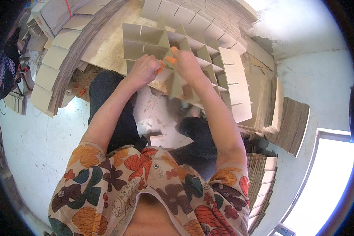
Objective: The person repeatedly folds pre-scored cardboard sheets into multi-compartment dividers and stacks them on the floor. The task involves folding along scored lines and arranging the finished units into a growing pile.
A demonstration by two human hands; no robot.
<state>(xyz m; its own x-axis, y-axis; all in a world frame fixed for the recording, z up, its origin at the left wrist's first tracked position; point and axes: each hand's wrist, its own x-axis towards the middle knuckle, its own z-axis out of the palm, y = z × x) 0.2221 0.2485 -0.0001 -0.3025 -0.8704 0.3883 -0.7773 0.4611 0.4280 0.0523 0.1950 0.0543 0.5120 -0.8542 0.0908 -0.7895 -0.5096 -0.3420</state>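
A cardboard divider [230,74], a grid of slotted grey-brown strips crossing each other, stands partly assembled in front of me. My left hand [145,70] is closed at its near left side, fingers curled at a strip's edge, with an orange cover on one fingertip. My right hand [187,65] reaches over the near middle of the grid. Its thumb and index finger, both in orange covers, are bent around a strip there; the other fingers are hidden from view. Several square cells are formed to the right and beyond my hands.
Long stacks of slotted cardboard strips [63,55] lean on the left. More stacks [289,122] stand on the right by the pale wall [314,78]. A wooden board [110,43] lies beyond my left hand. Below are my dark-trousered legs and the tiled floor [149,112].
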